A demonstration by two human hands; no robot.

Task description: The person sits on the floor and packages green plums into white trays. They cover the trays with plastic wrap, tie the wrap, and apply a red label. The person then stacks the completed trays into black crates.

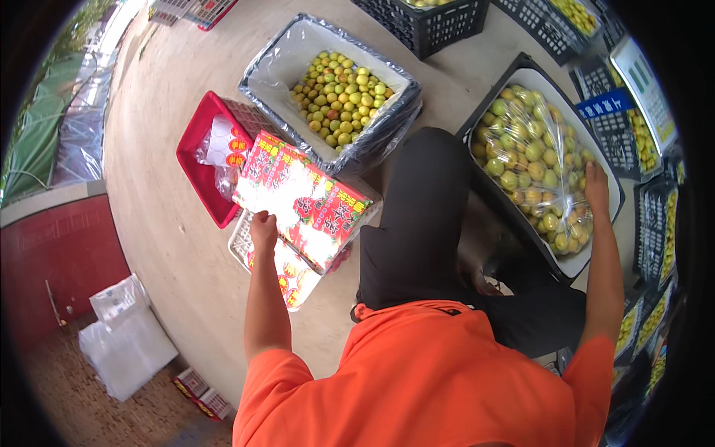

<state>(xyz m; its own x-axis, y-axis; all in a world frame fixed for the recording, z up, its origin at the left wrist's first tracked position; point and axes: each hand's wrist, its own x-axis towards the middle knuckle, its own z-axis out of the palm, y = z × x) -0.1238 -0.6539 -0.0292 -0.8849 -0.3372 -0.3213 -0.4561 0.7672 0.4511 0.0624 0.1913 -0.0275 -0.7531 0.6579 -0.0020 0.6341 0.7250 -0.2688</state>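
My left hand point(263, 226) is at the near left edge of a stack of glossy red printed sheets point(313, 195), fingers curled; whether it pinches a sheet is unclear. The stack lies over a white plastic basket point(239, 240). My right hand point(596, 187) rests against the right side of a clear plastic bag of yellow-green round fruit point(530, 162), inside a lined black crate point(522, 64). The bag's gathered top lies over the fruit. Ahead, a crate lined with paper and clear plastic point(262, 61) holds loose fruit point(343, 100).
A red basket point(209, 167) with stickers and plastic stands at the left. Black crates of fruit point(656, 234) line the right side, near a white panel point(642, 95). Another black crate point(424, 28) stands ahead. Plastic sheeting point(131, 346) lies at lower left.
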